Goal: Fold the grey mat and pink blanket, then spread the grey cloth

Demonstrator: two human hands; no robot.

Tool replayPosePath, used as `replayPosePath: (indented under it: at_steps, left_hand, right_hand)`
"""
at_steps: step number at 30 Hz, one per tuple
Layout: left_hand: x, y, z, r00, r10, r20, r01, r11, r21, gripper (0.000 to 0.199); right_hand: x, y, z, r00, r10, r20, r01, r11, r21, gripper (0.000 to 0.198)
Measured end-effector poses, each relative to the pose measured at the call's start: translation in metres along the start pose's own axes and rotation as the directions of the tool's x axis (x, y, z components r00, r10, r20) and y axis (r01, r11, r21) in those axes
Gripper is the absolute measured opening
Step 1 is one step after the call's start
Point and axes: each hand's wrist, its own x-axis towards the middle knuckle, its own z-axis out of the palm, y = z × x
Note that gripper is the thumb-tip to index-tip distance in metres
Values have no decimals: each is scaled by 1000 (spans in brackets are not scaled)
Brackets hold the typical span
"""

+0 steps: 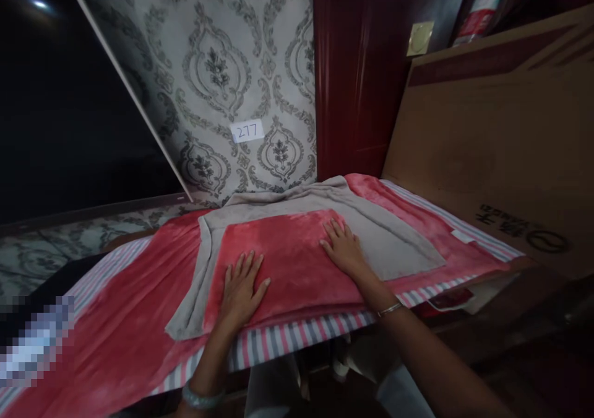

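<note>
A red plush cloth (288, 257), folded into a flat rectangle, lies on a spread grey cloth (394, 238). My left hand (242, 291) rests flat on the left part of the red cloth, fingers spread. On its upper right part lies my right hand (344, 248), palm down with fingers apart. Beneath the grey cloth a larger red plush blanket (125, 306) reaches out to the left and right. Under that shows a striped sheet (297, 342) in white, pink and grey along the front edge.
A big cardboard box (487, 145) stands at the right, with a labelled bottle (480, 15) behind it. On the left is a dark screen (78, 108). Patterned wallpaper (218, 65) bears a paper marked 277 (247, 130). A dark red door frame (343, 83) rises behind.
</note>
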Motion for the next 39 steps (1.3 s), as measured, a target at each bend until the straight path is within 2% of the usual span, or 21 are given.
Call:
replayPosePath:
  at_steps: [4,6,8,10,13,15,18,21,26,30,35,39]
  left_hand:
    - [29,8,-26,990,29,137,-26,999,-23,58]
    - [57,26,-43,983,87,164,-75,994,-75,57]
    - [89,53,-53,976,180,121,-166,979,-118,59]
    - [121,81,-53,969,242,56,-233,964,-130,60]
    - [149,114,-31,990,140,13,-138,983,-119,65]
    - [150,125,-7,998,66,1,-66,993,-100,68]
    - [136,127,26,998,60,-30,-63,995,-80,68]
    - [127,122,44,994,20,-110,-33,992,-122,74]
    - [134,117,54,979,-104,-174,54,961,-271,100]
    - [137,116,59,974,-133,-183,66,941,-333,101]
    - [137,116,55,987,-125,-105,87,949,-303,93]
    - [137,118,48,992,-121,-31,108,957,-269,101]
  right_hand:
    - [2,-3,-6,1000,-4,-4,4,1000,17,56]
    - [3,-5,-9,1000,9,9,-9,1000,27,56]
    - [3,-6,-11,999,24,20,-25,999,39,57]
    - [2,-7,-12,999,42,14,-43,998,50,59]
    - [1,-8,-13,997,76,-15,-75,995,71,64]
    - [0,-7,-11,996,80,-30,-77,994,82,62]
    - [-1,-3,-9,996,74,-53,-69,994,81,56]
    - [8,1,-10,992,76,-103,-66,993,95,52]
    - [51,-8,-18,985,-40,-166,92,943,319,49]
    - [76,-26,-9,990,-73,-123,118,906,406,46]
    - [76,-30,17,995,34,-95,18,866,499,15]
    - [83,-18,25,967,210,-142,-76,774,629,15]
